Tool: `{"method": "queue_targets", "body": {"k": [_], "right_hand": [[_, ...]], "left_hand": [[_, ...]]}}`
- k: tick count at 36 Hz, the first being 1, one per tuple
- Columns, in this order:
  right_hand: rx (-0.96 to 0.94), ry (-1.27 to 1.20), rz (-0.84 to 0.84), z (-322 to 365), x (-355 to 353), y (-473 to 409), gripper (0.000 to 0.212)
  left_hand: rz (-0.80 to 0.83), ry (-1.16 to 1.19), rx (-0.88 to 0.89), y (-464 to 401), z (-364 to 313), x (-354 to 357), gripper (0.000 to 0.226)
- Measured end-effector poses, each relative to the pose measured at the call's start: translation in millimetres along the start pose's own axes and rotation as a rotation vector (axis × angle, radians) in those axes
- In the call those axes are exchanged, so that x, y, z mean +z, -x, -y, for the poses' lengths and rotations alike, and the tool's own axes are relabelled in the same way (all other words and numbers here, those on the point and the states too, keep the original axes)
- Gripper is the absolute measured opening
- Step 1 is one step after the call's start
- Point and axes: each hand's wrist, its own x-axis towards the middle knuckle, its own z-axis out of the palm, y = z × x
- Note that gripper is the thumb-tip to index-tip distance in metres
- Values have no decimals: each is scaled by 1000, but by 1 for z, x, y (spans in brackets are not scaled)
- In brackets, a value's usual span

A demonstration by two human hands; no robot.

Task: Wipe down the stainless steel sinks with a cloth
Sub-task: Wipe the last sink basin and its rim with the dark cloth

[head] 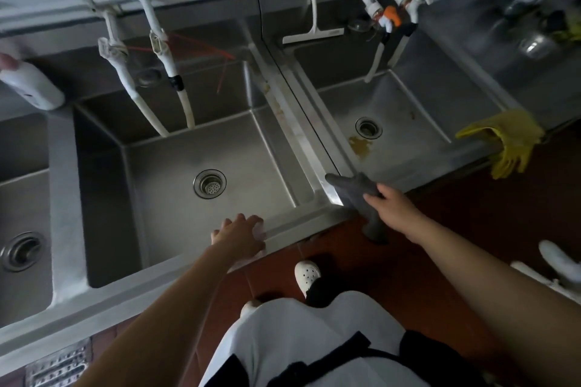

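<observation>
A dark grey, crumpled cloth point(358, 195) lies draped over the front rim at the corner where two square stainless steel sinks meet; one end sits on the metal edge, the other hangs down past the front of the unit. The right hand point(393, 207) grips its middle. The middle sink point(176, 148) is a deep, dull-shining basin with a round perforated drain at its floor. The right sink point(405, 122) is shallower-looking, with a round drain and a yellowish stain on its floor beside the drain. A third steel basin point(22, 198) lies at the far left, partly cut off.
</observation>
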Motion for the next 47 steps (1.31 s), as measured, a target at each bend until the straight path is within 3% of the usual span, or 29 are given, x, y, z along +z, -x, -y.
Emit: {"method": "queue_targets", "body": {"k": [2, 6, 10, 13, 17, 20, 22, 24, 27, 31, 39, 47], "right_hand": [[82, -255, -7, 13, -2, 1, 10], [249, -586, 32, 44, -11, -13, 11], [216, -710, -40, 81, -19, -47, 13], [-9, -535, -215, 109, -19, -85, 8], [-348, -34, -325, 131, -9, -133, 18], [-521, 324, -111, 133, 13, -169, 36], [-439, 655, 96, 129, 32, -192, 59], [-360, 821, 213, 121, 50, -213, 74], [-383, 873, 268, 111, 73, -240, 78], [-445, 878, 212, 122, 84, -280, 78], [-395, 846, 205, 215, 103, -402, 78], [-425, 817, 283, 273, 113, -456, 82]], "left_hand": [[32, 22, 14, -5, 2, -4, 63], [86, 52, 41, -11, 7, -15, 60], [180, 129, 57, -18, 8, -29, 51], [273, 211, 37, -28, 11, -39, 45], [351, 218, 6, -40, 13, -46, 34], [347, 323, -90, -53, 12, -52, 31], [339, 471, -192, -64, 10, -58, 38], [282, 646, -282, -79, 6, -65, 47], [149, 855, -306, -103, -7, -74, 50], [130, 1070, -281, -125, -40, -88, 56], [110, 1106, -142, -157, -84, -86, 78], [34, 1126, -296, -158, -71, -62, 74]]}}
